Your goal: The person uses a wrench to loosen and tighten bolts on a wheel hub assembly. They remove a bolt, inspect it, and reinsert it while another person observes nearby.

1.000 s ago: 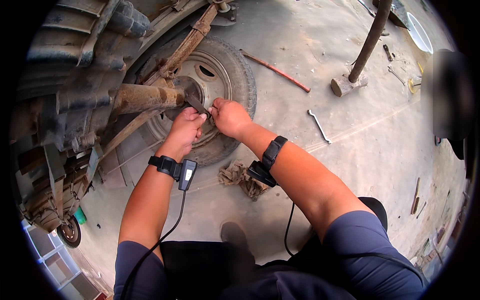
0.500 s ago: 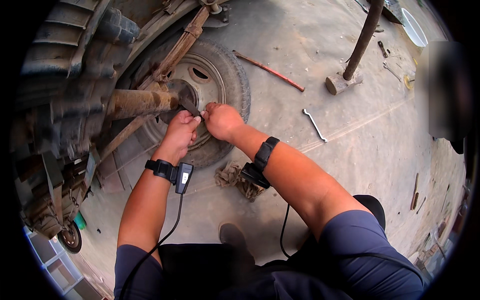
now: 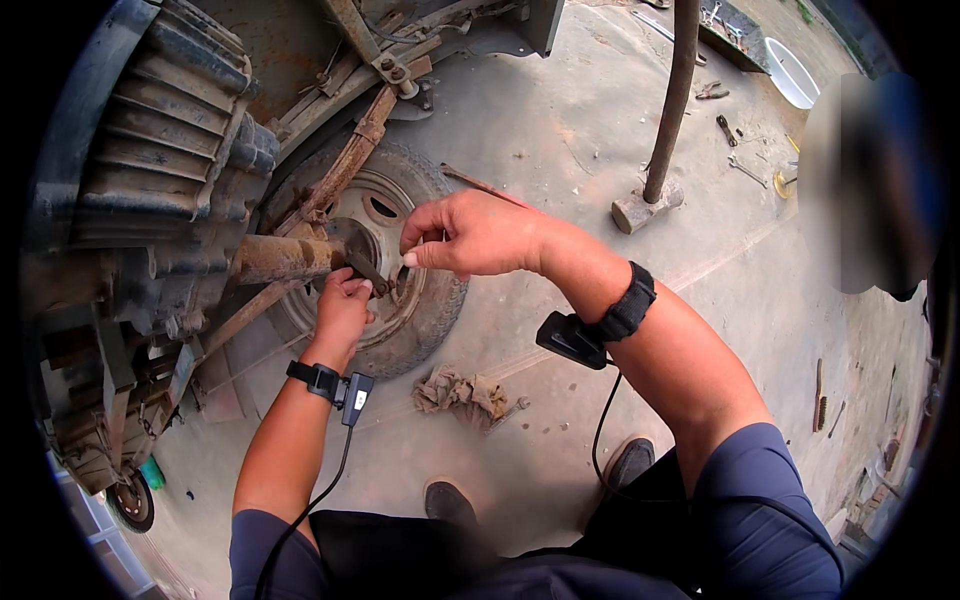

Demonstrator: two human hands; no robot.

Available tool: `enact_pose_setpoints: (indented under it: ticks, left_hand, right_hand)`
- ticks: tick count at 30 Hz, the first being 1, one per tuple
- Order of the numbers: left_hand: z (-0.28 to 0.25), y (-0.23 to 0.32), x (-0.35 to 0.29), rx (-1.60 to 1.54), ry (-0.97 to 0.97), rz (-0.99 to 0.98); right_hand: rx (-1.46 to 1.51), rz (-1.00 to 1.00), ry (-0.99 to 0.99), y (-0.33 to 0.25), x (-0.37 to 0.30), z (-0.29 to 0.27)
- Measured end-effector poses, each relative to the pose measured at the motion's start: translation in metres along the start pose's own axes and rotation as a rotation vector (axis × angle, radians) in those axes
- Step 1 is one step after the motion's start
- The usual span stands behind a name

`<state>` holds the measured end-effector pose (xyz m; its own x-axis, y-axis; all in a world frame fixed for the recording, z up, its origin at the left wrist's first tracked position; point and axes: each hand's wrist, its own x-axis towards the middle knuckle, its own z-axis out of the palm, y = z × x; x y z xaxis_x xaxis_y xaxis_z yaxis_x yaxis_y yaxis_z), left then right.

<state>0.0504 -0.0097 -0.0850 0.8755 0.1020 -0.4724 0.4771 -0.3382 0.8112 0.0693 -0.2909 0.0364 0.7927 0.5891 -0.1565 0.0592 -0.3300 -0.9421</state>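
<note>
My left hand point(image 3: 340, 315) reaches under the vehicle's rusty axle point(image 3: 290, 258), fingers closed at the lower end of a flat dark metal arm point(image 3: 368, 268) near the wheel hub. Behind it is the wheel point(image 3: 435, 290), a worn black tyre on a pale steel rim. My right hand point(image 3: 475, 235) is held apart from the metal arm, to its right. Its fingers are curled with thumb and forefinger close together; anything between them is too small to make out.
A crumpled brown cloth point(image 3: 460, 395) lies below the wheel, a wrench end point(image 3: 515, 408) beside it. A long-handled mallet point(image 3: 648, 208) stands right, near a red bar point(image 3: 490, 187). Farther off are a tool tray point(image 3: 735, 35), a white basin point(image 3: 790, 75) and a blurred person point(image 3: 880, 180).
My right hand has drawn away from the metal arm, up and right; its forearm now covers where the wrench on the floor lay. My left hand stays at the arm. The view has shifted.
</note>
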Motion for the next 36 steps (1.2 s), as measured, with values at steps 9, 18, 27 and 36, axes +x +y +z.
enact_pose_setpoints:
  ticks: [9,18,27,36]
  left_hand:
    - [0.002,0.026,-0.028,0.194,-0.022,0.123]
    - [0.034,0.077,-0.081,0.373,-0.093,0.217]
    - [0.068,0.114,-0.138,0.464,-0.194,0.202]
    - [0.109,0.106,-0.136,0.373,-0.238,0.181]
  right_hand:
    - [0.1,-0.975,-0.062,-0.139,-0.225,-0.189]
    - [-0.318,-0.329,0.466,-0.148,-0.465,-0.193]
    - [-0.213,-0.257,0.585,-0.129,-0.549,-0.187]
    - [-0.098,-0.345,0.606,-0.124,-0.586,-0.179]
